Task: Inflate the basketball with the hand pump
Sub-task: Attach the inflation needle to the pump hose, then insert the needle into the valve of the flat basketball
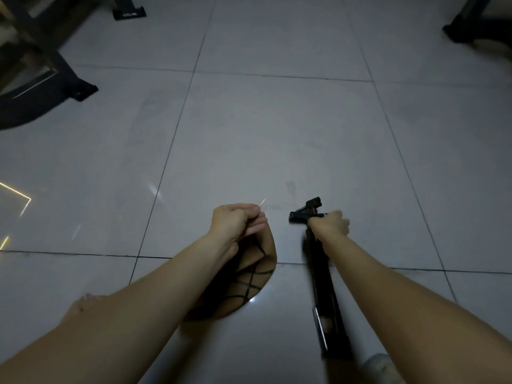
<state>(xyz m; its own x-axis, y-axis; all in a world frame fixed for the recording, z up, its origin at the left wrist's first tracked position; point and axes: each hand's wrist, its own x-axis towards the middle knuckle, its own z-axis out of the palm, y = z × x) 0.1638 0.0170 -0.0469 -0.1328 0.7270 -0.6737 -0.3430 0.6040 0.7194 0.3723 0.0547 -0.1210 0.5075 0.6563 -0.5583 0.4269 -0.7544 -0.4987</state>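
A brown basketball [249,281] with black seams lies on the tiled floor, partly hidden under my left forearm. My left hand [235,220] hovers just beyond it and pinches a thin metal needle [262,202] whose tip points up and away. A black hand pump [324,295] lies lengthwise on the floor to the right of the ball. My right hand [331,223] grips the pump near its far end, where the black head and handle piece [304,210] stick out.
Grey floor tiles [263,134] stretch ahead. Black furniture legs [55,79] stand at the far left, another black foot [130,12] at the top, and a dark base [468,31] at the far right. A pale shoe tip [379,367] shows near the bottom edge.
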